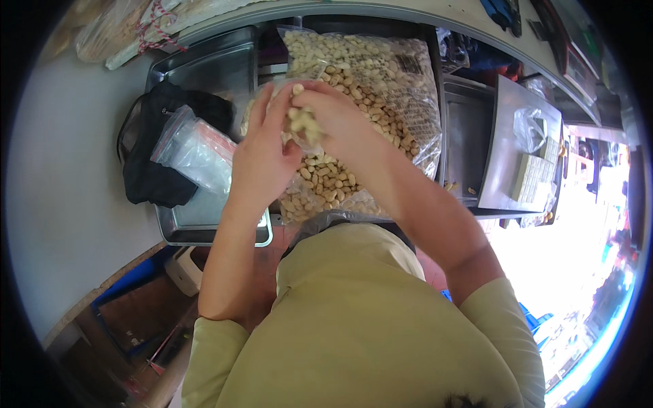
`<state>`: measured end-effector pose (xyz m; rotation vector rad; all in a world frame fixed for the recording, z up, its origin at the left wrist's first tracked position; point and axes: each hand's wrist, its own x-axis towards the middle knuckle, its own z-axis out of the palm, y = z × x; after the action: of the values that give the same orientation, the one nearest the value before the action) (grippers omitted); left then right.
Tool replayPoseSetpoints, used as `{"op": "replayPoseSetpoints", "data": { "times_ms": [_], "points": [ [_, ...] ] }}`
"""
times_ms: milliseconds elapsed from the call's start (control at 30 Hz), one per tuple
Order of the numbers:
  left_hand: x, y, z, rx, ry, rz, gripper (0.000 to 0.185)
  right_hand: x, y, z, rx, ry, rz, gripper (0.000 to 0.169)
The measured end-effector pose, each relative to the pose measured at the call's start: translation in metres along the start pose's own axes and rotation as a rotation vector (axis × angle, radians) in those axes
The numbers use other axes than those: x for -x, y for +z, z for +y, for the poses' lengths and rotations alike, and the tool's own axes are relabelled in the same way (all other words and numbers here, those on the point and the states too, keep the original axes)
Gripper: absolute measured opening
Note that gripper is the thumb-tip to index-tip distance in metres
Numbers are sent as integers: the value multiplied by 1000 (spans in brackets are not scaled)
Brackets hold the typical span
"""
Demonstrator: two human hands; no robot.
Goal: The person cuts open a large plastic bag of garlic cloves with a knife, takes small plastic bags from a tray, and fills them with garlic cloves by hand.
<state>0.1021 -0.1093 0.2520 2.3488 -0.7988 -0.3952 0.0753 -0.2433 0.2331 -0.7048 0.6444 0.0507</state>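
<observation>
A large clear plastic bag [428, 109], torn open across its middle, lies in front of me, full of unshelled peanuts [329, 178]. Above it, my left hand [260, 158] holds a small clear plastic bag [247, 116], its fingers spread around the side. My right hand [339, 120] is curled over the small bag's mouth with a handful of peanuts [304, 124], blurred by motion. The fingertips of both hands are close together. Much of the small bag is hidden behind my hands.
At left, a metal tray [214, 56] carries a black cloth item [158, 148] and a pack of clear zip bags [196, 153]. Right of the peanuts stand a dark tray [469, 127] and a metal sheet [510, 153]. A counter ledge [357, 9] runs along the far side.
</observation>
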Motion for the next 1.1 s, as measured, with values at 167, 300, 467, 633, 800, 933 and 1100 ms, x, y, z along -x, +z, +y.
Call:
{"op": "replayPoseSetpoints", "data": {
  "times_ms": [167,300,467,633,800,933,1100],
  "points": [
    [1,-17,0,94,-92,73,57,-5,-15,-31,668,-81,-222,26],
    [26,-10,-18,172,122,299,26,1,-93,-52,1266,-412,111,26],
    [80,59,-52,119,115,-118,19,33,-154,55,2330,-22,254,62],
    [78,139,-70,-88,72,-241,37,54,-148,69,2214,-22,276,92],
    [19,161,-53,425,-185,-164,48,28,-131,41,1915,103,269,110],
    [29,114,-45,-67,-64,-175,66,31,-150,33,2019,235,282,119],
    [38,127,-56,-107,-286,-349,86,34,-114,53,1971,265,262,119]
  ]
}}
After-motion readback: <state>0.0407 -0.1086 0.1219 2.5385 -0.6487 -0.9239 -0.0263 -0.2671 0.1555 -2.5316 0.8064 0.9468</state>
